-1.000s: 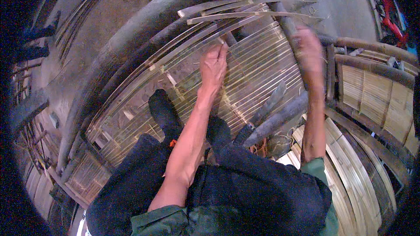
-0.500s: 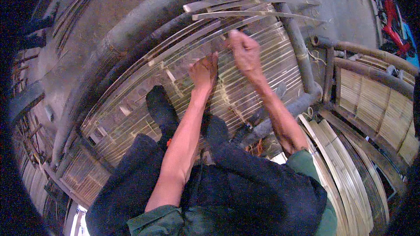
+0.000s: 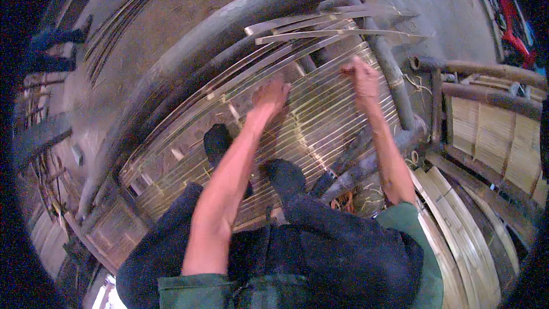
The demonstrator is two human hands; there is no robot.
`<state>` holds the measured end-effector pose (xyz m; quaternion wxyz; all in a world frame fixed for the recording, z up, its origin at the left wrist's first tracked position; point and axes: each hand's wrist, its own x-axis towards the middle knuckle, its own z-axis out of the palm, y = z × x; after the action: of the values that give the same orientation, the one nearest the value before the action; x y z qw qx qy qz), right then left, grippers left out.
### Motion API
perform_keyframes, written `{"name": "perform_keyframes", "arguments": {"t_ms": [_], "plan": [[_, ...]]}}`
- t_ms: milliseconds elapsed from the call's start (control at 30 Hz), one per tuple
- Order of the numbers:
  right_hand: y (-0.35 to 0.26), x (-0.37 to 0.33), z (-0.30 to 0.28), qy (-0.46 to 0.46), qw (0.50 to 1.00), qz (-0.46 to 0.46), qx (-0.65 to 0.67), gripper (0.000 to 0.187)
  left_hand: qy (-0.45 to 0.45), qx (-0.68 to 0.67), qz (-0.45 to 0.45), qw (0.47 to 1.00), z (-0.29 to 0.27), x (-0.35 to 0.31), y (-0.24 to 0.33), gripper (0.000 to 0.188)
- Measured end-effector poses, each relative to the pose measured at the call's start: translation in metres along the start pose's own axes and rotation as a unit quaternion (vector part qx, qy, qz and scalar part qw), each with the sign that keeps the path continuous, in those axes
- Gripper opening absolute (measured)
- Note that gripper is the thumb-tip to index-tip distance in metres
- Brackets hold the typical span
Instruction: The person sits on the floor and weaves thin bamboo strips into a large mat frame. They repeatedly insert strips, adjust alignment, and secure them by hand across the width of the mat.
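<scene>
A panel of thin, pale bamboo slats (image 3: 337, 97) lies in front of me, set in a frame of thick bamboo poles. Low over the slats at the panel's middle is my left hand (image 3: 271, 96), its fingers curled and somewhat blurred. My right hand (image 3: 365, 77) is raised farther right, near the panel's right end, closed in a pinch. Whatever either hand grips is too small or blurred to make out. A line of pale bindings (image 3: 300, 126) crosses the slats between my hands. Loose flat bamboo strips (image 3: 309, 20) lie along the far edge.
A thick bamboo pole (image 3: 229, 14) curves along the far side. Wide split bamboo strips (image 3: 457, 223) are stacked at the lower right, beside another slatted bamboo piece (image 3: 486, 131). Dark thin rods (image 3: 123, 20) lie on the floor at upper left. My dark-covered feet (image 3: 286, 177) are at the slats.
My right hand has moved right, away from my left hand, which stays near the panel's middle. The view has shifted slightly.
</scene>
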<state>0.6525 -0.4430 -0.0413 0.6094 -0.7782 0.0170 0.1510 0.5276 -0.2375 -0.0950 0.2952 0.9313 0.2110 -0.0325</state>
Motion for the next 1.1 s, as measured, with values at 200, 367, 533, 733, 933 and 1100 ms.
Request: {"name": "perform_keyframes", "arguments": {"t_ms": [200, 367, 533, 733, 933, 1100], "plan": [[-0.059, -0.063, -0.113, -0.256, 0.785, 0.069, -0.559, 0.036, -0.364, -0.187, 0.037, 0.912, -0.189, 0.020, 0.000, 0.034], [-0.062, -0.103, 0.007, -0.285, 0.875, -0.180, -0.348, 0.027, -0.362, 0.120, 0.185, 0.905, -0.331, -0.009, 0.001, 0.037], [-0.033, -0.119, 0.129, -0.293, 0.822, -0.288, -0.394, 0.026, -0.257, 0.121, 0.072, 0.956, -0.402, -0.093, -0.012, 0.030], [-0.007, -0.136, 0.166, -0.335, 0.759, -0.304, -0.468, 0.024, -0.226, 0.024, 0.070, 0.971, -0.336, -0.137, -0.080, 0.030], [-0.012, -0.142, 0.151, -0.366, 0.821, -0.146, -0.413, 0.024, -0.089, 0.102, 0.069, 0.988, -0.170, -0.132, -0.112, 0.033], [-0.026, -0.157, 0.137, -0.390, 0.809, -0.158, -0.410, 0.023, 0.000, 0.128, 0.050, 0.991, -0.108, -0.125, -0.139, 0.036]]}}
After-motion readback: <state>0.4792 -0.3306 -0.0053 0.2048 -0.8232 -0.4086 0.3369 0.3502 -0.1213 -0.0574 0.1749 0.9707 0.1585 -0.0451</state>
